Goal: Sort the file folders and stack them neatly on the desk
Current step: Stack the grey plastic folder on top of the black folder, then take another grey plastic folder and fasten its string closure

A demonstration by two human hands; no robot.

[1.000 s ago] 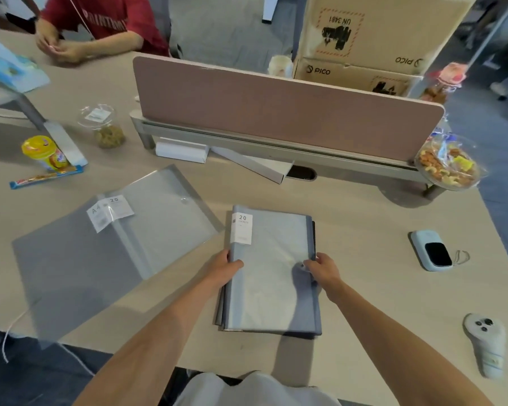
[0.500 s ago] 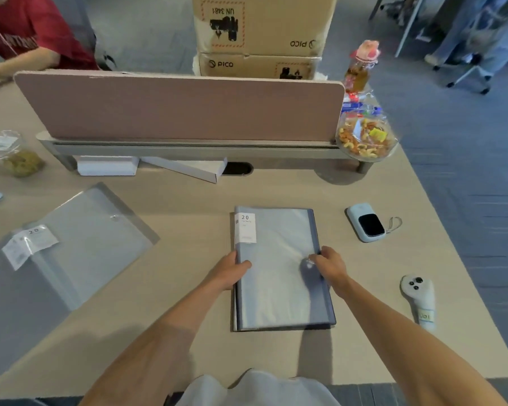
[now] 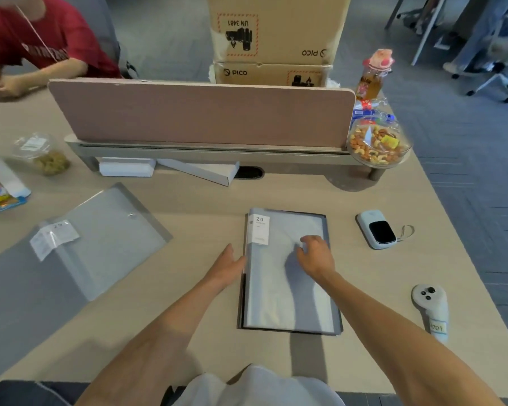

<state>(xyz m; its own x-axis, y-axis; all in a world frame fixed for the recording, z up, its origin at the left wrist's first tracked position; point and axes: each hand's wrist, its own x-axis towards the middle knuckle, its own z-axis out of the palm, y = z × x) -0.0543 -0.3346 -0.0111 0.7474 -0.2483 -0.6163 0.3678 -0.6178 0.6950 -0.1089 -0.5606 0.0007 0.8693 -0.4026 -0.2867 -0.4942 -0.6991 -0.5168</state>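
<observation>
- A stack of grey folders (image 3: 288,288) lies flat on the desk (image 3: 206,200), just right of the frame's centre, its long sides running up and down the frame. A white label marked "20" sits at its upper left corner.
- The left hand (image 3: 228,266) rests flat and open on the desk, fingers extended, its fingertips touching the stack's left edge about midway up.
- The right hand (image 3: 316,256) lies on top of the stack, in its upper right part, palm down with loosely curled fingers pressing the cover; it grips nothing.
- A second, translucent grey folder (image 3: 100,244) lies spread at an angle in the left middle of the frame, well apart from both hands, with a crumpled white label on it.
- To the right of the stack sit a small white device (image 3: 376,228) with a dark screen, and lower right a white controller (image 3: 430,306).
- A pink divider panel (image 3: 200,112) crosses the upper middle; a bowl of nuts (image 3: 376,145) stands at its right end.
</observation>
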